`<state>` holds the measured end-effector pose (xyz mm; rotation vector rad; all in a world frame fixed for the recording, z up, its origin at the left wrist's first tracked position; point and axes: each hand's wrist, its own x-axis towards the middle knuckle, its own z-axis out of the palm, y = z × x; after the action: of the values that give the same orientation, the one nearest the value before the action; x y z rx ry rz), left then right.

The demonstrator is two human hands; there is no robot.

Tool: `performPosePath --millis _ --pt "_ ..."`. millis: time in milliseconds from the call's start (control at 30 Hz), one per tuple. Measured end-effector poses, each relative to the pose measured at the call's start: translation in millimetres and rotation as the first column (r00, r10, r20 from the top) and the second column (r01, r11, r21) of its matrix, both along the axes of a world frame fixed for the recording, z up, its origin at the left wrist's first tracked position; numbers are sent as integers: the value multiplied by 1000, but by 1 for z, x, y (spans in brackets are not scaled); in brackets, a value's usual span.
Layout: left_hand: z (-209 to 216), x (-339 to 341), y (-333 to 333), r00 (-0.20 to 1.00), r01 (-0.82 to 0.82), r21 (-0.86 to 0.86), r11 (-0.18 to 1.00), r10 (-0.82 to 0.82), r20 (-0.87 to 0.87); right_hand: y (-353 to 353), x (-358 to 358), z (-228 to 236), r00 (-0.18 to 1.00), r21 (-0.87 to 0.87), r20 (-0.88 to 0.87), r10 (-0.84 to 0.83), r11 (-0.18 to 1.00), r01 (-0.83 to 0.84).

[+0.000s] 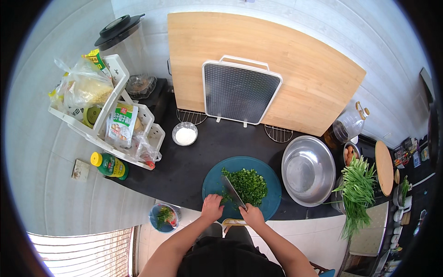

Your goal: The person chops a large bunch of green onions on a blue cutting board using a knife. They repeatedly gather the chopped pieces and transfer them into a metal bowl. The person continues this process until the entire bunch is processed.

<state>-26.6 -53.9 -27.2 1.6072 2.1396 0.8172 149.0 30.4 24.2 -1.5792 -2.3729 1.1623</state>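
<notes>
A round blue-green cutting board [213, 177] lies near the counter's front edge. Finely chopped green chives [249, 185] are heaped on its middle and right side. My right hand [252, 215] grips the handle of a kitchen knife [234, 192], whose broad blade slants up and left along the heap's left side. My left hand [212, 207] rests at the board's lower left, fingers bent and drawn together. A small clump of greens [225, 198] sits between those fingertips and the blade, partly hidden by the fingers.
A steel basin [308, 171] stands right of the board, with a bunch of long chives [359, 191] beyond it. Behind are a bowl of white powder [185, 136] and an upright black board [241, 92]. A white rack [87, 127] and green bottle [112, 166] stand left; a bin [161, 226] is below.
</notes>
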Motion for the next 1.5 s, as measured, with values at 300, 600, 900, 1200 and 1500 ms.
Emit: performPosePath --millis 300,600,900,1200,1500 --pt "-20 7 0 978 -200 111 973 191 82 -13 -1 -8 982 40 104 156 986 -161" --pt "-49 7 1 983 -172 86 981 166 74 -16 -18 -29 926 -7 239 292 954 -299" --pt "-45 8 -2 986 -161 124 979 156 50 -3 -50 -25 980 45 114 160 985 -166" --pt "-44 7 1 962 -235 28 972 228 148 -8 -22 -12 981 50 115 157 985 -164" --pt "-35 10 2 971 -240 -40 970 240 -2 -19 -35 -31 929 -22 211 305 951 -307"
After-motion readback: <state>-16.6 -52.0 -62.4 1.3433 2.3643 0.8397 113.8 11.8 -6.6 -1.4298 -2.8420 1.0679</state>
